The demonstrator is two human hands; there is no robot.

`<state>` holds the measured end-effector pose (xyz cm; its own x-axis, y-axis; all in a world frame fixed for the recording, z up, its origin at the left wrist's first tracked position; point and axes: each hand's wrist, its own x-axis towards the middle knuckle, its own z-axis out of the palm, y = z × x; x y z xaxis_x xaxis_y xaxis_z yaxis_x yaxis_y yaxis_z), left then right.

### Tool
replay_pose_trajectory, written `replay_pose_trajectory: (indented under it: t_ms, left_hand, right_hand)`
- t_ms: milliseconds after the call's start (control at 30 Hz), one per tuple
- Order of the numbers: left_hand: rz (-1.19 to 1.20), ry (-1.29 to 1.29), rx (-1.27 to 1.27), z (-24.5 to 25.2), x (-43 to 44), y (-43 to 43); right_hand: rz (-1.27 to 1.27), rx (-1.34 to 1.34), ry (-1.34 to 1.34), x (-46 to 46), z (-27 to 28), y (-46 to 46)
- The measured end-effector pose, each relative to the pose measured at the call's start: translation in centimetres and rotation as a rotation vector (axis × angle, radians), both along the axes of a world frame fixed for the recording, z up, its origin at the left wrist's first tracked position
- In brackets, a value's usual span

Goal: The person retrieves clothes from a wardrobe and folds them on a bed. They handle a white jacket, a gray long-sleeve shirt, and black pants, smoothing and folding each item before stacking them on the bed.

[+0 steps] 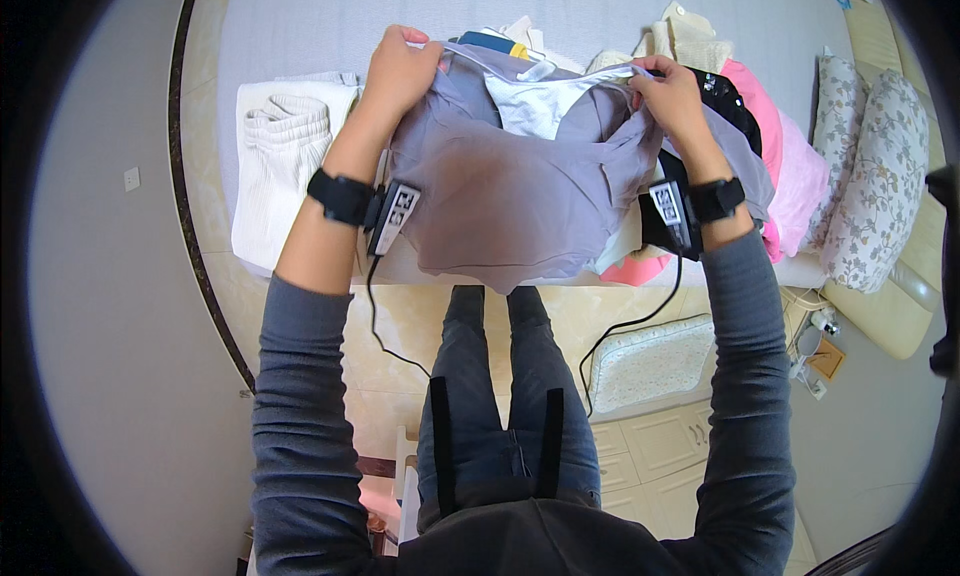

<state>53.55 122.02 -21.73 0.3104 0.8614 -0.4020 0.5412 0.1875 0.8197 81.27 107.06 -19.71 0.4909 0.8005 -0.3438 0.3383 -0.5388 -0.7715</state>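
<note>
A thin grey-purple garment (517, 193) hangs stretched between my two hands above the near side of the bed. My left hand (403, 69) pinches one upper corner of it. The opposite upper corner is gripped by my right hand (667, 95). Between them runs the garment's top edge, and a white inner panel (529, 104) shows in the opening. Its lower part drapes down over the bed's front edge. What lies directly behind the cloth is mostly hidden. Both wrists wear black straps with small cabled devices.
Folded white ribbed trousers (281, 171) lie at the left on the bed (337, 20). To the right are a pink garment (795, 178), black cloth (724, 103) and a cream knit (686, 39). Two floral pillows (874, 178) stand beyond. Cables hang from both wrist devices.
</note>
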Motion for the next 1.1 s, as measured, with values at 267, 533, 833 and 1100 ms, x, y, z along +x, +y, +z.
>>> replay_pose_trajectory:
  t_ms: [267, 533, 833, 1100]
  left_hand:
    - [0.19, -0.661, -0.73, -1.9, 0.5, 2.6]
    - [-0.086, -0.474, -0.569, -1.6, 1.9, 2.4]
    - [-0.558, -0.083, 0.267, -2.9, -0.9, 3.2]
    - [-0.55, 0.179, 0.642, -2.2, -1.6, 2.0]
  right_hand:
    - [-0.221, -0.068, 0.92, 3.3, -1.6, 1.7]
    - [-0.357, 0.003, 0.863, 2.7, -4.9, 1.9]
    - [0.157, 0.2, -0.239, -0.5, -1.0, 0.4]
    - [-0.105, 0.263, -0.112, -0.6, 0.7, -10.2]
